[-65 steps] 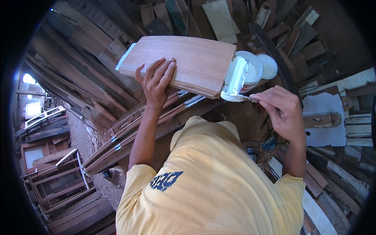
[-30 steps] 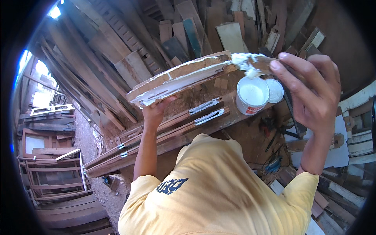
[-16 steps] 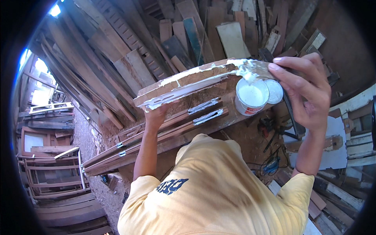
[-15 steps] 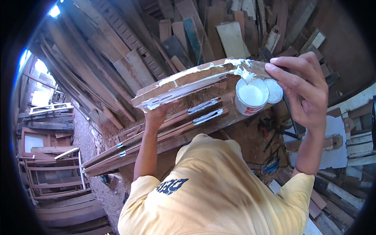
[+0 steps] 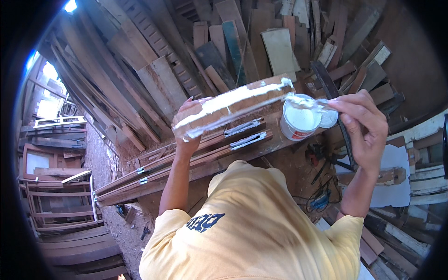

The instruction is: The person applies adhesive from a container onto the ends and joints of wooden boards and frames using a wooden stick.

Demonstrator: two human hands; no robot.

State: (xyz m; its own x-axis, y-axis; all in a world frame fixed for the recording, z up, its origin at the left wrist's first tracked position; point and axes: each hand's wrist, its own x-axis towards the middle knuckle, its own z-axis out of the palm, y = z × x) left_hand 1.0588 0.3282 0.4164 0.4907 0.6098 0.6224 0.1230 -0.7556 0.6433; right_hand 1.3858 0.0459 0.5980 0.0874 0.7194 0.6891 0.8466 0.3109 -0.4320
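Observation:
My left hand [image 5: 188, 143] grips a short wooden board [image 5: 233, 114] near its left end and holds it up, slanting toward the upper right. Thick white paste lies in streaks along two of the board's edges. Between thumb and fingers of my right hand [image 5: 365, 125] is a thin stick [image 5: 321, 105] smeared with the same paste. The stick's coated end is at the board's right end, over a white tub [image 5: 295, 132] of paste. Whether it touches the board I cannot tell. A round lid [image 5: 330, 118] lies beside the tub.
Long wooden rails [image 5: 196, 161] with pasted ends rest on the bench beneath my left arm. Wood offcuts [image 5: 280, 49] lean in a crowd at the back. Window-like frames [image 5: 63, 200] are stacked at left. A blue power tool [image 5: 319, 201] with a cord lies on the floor.
My right hand and the stick have moved down toward the tub. The board's left end has come up and to the right, and its pasted edges are turned more to view.

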